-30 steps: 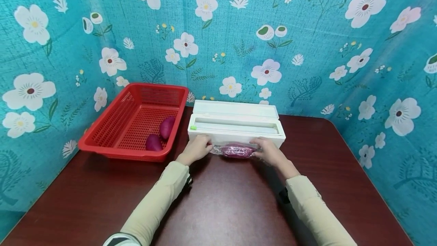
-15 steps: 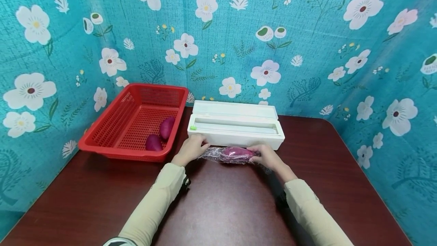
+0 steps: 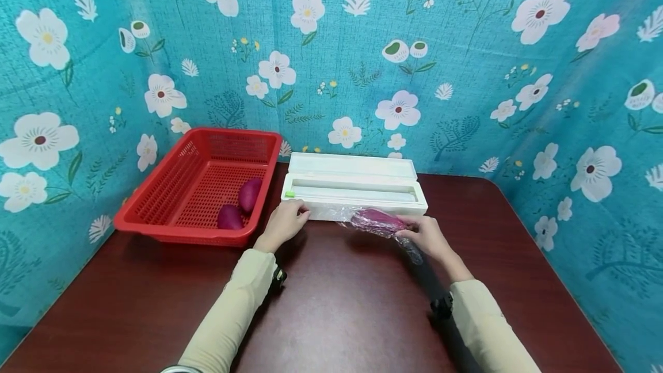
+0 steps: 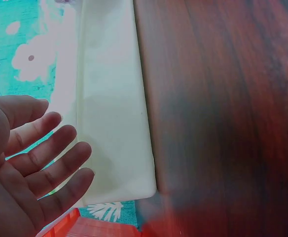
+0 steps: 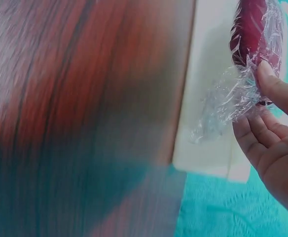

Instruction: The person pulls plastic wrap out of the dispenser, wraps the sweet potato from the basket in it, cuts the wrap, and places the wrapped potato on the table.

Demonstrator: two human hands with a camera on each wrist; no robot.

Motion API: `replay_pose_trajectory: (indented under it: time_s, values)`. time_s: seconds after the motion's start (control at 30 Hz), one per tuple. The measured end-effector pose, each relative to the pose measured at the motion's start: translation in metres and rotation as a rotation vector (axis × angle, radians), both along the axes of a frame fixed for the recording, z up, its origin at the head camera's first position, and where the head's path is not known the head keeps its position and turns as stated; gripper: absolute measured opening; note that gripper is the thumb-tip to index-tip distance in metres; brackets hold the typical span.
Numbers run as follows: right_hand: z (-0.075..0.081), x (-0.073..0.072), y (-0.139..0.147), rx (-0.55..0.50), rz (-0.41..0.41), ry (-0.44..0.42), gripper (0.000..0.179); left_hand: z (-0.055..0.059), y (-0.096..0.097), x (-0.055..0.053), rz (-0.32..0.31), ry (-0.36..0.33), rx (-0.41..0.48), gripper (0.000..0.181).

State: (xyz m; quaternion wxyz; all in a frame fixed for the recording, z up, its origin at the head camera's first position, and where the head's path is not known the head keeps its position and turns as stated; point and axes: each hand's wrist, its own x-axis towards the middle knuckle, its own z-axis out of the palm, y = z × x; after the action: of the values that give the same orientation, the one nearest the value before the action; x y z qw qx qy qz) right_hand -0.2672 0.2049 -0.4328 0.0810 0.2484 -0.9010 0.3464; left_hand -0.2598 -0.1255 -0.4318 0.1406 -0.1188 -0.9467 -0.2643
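A purple sweet potato (image 3: 377, 221) wrapped in crinkled cling film hangs a little above the table, in front of the white cling film dispenser (image 3: 357, 203). My right hand (image 3: 429, 236) pinches its right end between thumb and fingers; loose film (image 5: 225, 106) trails below that grip in the right wrist view. My left hand (image 3: 284, 222) is near the dispenser's left front corner. The left wrist view shows its fingers (image 4: 60, 158) loosely bent, with nothing held. The dispenser's lid (image 3: 352, 164) stands raised at the back, and a small green slider (image 3: 290, 194) sits at its left end.
A red plastic basket (image 3: 181, 233) stands to the left of the dispenser, with two bare purple sweet potatoes (image 3: 250, 194) in its right part. Dark wooden table (image 3: 331, 304) extends in front. A flowered blue curtain (image 3: 331, 62) hangs behind and at both sides.
The right hand has lifted the wrapped sweet potato off the table, tilting it and moving it slightly right. The left hand has let go of the film's left end and drawn slightly left.
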Motion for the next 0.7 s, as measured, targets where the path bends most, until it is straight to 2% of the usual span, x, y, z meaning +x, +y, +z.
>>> replay_pose_trajectory:
  time_s: [0.17, 0.3, 0.37, 0.43, 0.53, 0.57, 0.7]
  values:
    - [0.008, 0.006, 0.024, -0.075, -0.091, 0.031, 0.034, -0.001, 0.002, 0.000, -0.015, -0.030, 0.003, 0.008]
    - [0.012, 0.010, 0.042, -0.151, -0.192, 0.061, 0.038, -0.003, 0.004, 0.000, -0.042, -0.026, 0.006, 0.009]
    - [0.005, 0.006, 0.055, -0.254, -0.235, 0.078, 0.037, -0.005, 0.005, 0.000, -0.050, -0.016, 0.004, 0.009]
    - [0.004, 0.004, 0.066, -0.288, -0.303, 0.091, 0.040, -0.006, 0.006, 0.000, -0.051, -0.001, -0.007, 0.008]
    - [-0.010, -0.006, 0.088, -0.339, -0.423, 0.093, 0.044, -0.007, 0.007, -0.001, -0.055, 0.022, -0.015, 0.008]
    - [-0.016, -0.010, 0.095, -0.325, -0.477, 0.083, 0.047, -0.007, 0.007, -0.002, -0.057, 0.026, -0.014, 0.008]
    - [-0.055, -0.034, 0.132, -0.283, -0.653, 0.052, 0.053, -0.007, 0.007, -0.001, -0.060, 0.014, -0.011, 0.008]
